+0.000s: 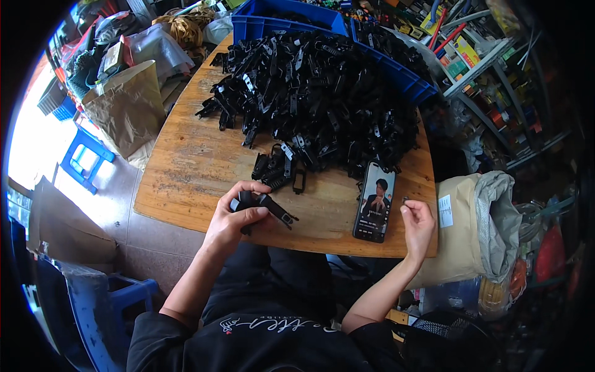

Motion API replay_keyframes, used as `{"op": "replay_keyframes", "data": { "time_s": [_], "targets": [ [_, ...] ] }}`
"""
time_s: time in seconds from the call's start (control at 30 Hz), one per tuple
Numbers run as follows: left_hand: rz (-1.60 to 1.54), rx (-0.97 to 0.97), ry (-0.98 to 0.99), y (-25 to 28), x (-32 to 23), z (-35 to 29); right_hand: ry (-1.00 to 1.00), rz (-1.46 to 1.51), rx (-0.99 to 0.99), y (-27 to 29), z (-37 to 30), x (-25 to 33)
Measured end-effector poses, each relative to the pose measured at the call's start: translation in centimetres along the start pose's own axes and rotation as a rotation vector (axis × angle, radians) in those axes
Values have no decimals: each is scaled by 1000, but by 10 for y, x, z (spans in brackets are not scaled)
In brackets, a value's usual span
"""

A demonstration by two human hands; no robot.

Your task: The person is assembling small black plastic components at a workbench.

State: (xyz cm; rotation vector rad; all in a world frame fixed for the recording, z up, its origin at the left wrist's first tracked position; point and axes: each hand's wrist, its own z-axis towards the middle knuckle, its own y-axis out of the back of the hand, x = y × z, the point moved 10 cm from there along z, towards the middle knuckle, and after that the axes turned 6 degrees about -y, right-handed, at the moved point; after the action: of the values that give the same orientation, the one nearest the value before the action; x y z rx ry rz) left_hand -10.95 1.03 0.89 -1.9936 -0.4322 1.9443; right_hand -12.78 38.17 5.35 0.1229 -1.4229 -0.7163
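My left hand [227,218] grips a black plastic part [277,209] with a squarish end, above the near left of the wooden table [176,158]. Thumb and fingers are closed around it, and its exact kind is unclear. Right of a phone [373,204], my right hand [419,226] is closed in a pinch near the table's right edge. A tiny dark thing shows at its fingertips, too small to name. A big heap of similar black plastic parts [297,99] covers the far half of the table. Several loose ones [273,168] lie just beyond my left hand.
Blue crates [263,28] with more black parts stand at the table's far side. To the right are a large paper sack [455,217] and a cluttered metal rack [489,59]. Left on the floor stand a brown paper bag [127,108] and a blue stool [87,158].
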Motion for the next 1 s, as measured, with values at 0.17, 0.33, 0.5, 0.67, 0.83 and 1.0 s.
{"op": "replay_keyframes", "data": {
  "time_s": [0.17,0.33,0.5,0.67,0.83,1.0],
  "targets": [
    [-135,-45,10,4,4,0,504,206,176,-74,-78,125],
    [-99,-99,-28,10,13,0,1102,753,21,-21,-156,206],
    [-99,-71,-24,6,14,-1,1360,1123,-43,15,-187,246],
    [-96,-75,-6,8,12,-3,1562,1119,331,2,-204,271],
    [-111,-32,1,-2,11,-2,1441,1149,410,-9,-200,272],
    [-91,-89,-1,16,15,-6,1444,1014,354,-33,-194,272]
  ]
}}
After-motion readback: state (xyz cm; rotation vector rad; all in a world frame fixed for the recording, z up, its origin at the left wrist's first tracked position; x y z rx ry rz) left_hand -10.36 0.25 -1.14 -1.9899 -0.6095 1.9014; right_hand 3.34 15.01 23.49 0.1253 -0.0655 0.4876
